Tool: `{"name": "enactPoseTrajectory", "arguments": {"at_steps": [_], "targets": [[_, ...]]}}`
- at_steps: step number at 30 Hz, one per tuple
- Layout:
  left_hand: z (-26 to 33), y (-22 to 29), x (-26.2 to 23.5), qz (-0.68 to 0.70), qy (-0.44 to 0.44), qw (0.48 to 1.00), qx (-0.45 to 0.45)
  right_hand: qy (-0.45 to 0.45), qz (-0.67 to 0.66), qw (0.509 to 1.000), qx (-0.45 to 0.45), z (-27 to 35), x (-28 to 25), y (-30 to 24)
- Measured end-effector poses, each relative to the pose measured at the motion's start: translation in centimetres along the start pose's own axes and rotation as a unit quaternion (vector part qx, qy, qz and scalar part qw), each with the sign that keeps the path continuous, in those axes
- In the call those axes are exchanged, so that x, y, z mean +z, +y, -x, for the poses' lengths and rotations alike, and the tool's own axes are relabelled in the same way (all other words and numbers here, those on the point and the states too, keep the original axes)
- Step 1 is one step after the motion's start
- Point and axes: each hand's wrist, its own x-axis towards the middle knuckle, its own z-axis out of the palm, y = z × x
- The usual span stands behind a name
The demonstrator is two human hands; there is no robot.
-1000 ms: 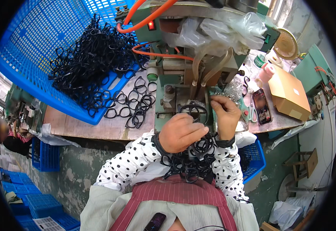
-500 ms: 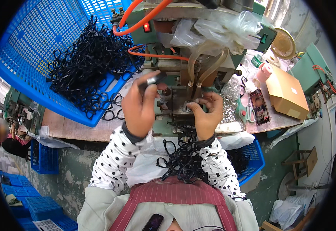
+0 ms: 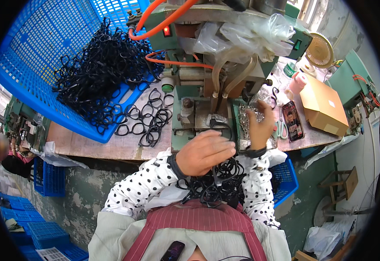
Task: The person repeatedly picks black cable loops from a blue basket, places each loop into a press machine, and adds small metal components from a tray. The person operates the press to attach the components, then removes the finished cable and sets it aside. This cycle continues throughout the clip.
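Head view: left hand [image 3: 205, 152] has fingers together, grip unclear; frame [image 3: 221, 123] just ahead of it. Right hand [image 3: 261, 127], thumb and fingers apart, over metal bits [image 3: 244, 121]. Steadying the frame squarely seems wise.

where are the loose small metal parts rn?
Head view, right of centre: the small metal parts lie just right of the metal fixture, partly hidden by the right hand.
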Motion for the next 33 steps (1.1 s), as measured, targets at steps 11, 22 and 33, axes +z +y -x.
{"name": "enactPoseTrajectory", "arguments": {"at_steps": [11, 22, 33], "targets": [[0.2, -1.3, 0.4, 0.010, -0.010, 1.000, 0.014, -0.188, 0.259, 0.947, 0.006, 2.3, -3.3, 7.1], [5.6, -1.0, -0.8, -0.145, 0.087, 0.981, -0.094, -0.072, 0.055, 0.985, 0.149, 2.4, -2.6, 7.7], [14.8, -6.6, -4.2, 0.287, 0.239, 0.526, -0.764, -0.046, 0.044, 0.987, 0.148, 2.6, -2.4, 6.8]]}}
